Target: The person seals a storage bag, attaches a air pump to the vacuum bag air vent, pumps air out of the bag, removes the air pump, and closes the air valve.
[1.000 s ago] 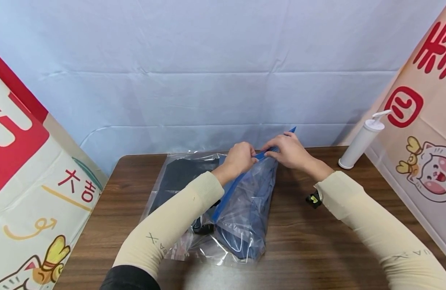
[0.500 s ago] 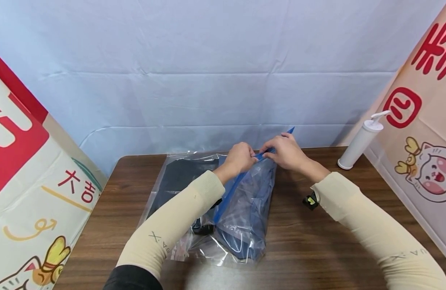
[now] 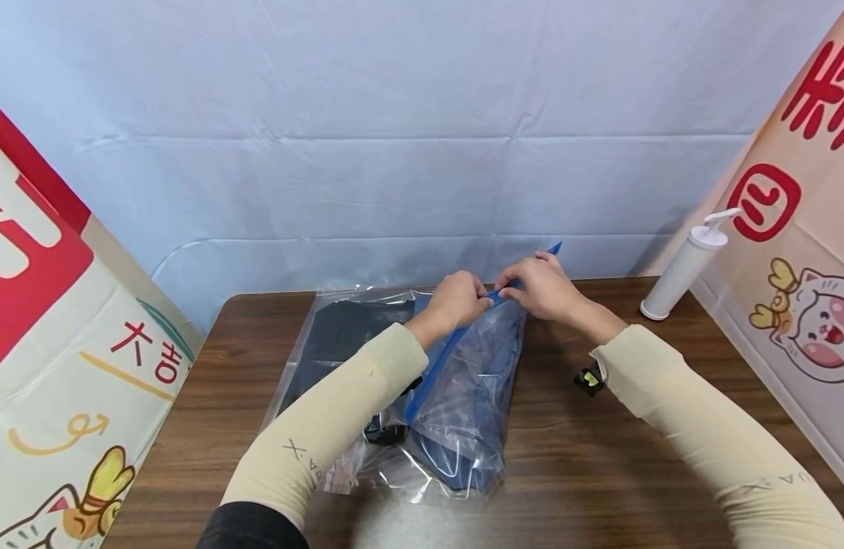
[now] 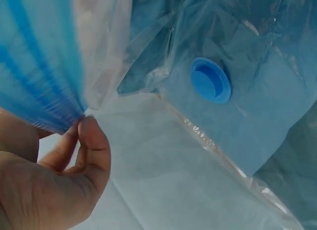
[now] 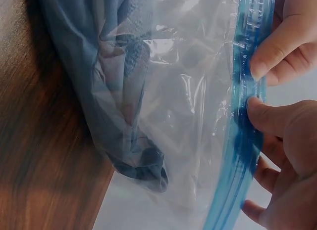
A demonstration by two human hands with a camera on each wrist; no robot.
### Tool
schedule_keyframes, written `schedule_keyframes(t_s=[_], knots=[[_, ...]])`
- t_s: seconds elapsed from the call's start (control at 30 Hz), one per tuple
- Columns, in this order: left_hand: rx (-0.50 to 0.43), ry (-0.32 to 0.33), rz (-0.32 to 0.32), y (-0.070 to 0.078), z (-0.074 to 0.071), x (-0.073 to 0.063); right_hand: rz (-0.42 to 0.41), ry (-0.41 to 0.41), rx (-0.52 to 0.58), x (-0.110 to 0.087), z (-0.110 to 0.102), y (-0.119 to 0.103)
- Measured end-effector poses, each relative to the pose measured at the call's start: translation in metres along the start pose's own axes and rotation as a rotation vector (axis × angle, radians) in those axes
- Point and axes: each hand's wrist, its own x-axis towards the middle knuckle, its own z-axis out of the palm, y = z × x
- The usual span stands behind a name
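A clear plastic storage bag (image 3: 463, 404) with a blue zip strip (image 3: 428, 381) holds folded blue cloth (image 5: 79, 67). Toward the table's back, my left hand (image 3: 456, 299) pinches the strip between thumb and fingers. Beside it my right hand (image 3: 541, 288) grips the same strip, thumb on the near face and fingers behind. In the right wrist view the two thumbs lie close together on the strip. The left wrist view shows a round blue valve cap (image 4: 210, 80) on clear plastic. Left of the blue cloth, dark cloth (image 3: 353, 328) lies flat under clear plastic.
A white cylindrical pump (image 3: 685, 267) with a handle stands at the back right of the wooden table (image 3: 566, 457). A pale cloth backdrop (image 3: 394, 152) hangs behind the table, with printed panels at both sides. A small black device (image 3: 589, 379) hangs below my right cuff.
My left hand has shifted slightly right along the zip strip, closer to the right hand. The right hand keeps nearly the same place, and the bag stays put.
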Motion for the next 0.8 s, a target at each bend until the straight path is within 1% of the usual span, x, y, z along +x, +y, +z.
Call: schedule_keyframes(t_s=[0.2,0.4,0.8], knots=[[-0.002,0.025,0.017,-0.0036,0.0012,0.0007,-0.015,0.009,-0.023,0.0000,0.0017,-0.0005],[-0.018,0.047,0.025,-0.0037,0.0027,-0.0015,-0.031,0.005,-0.051,-0.0009,0.0029,0.0019],[-0.021,0.066,0.037,-0.0039,0.0025,-0.0019,-0.023,0.023,-0.031,-0.0006,0.0029,0.0011]])
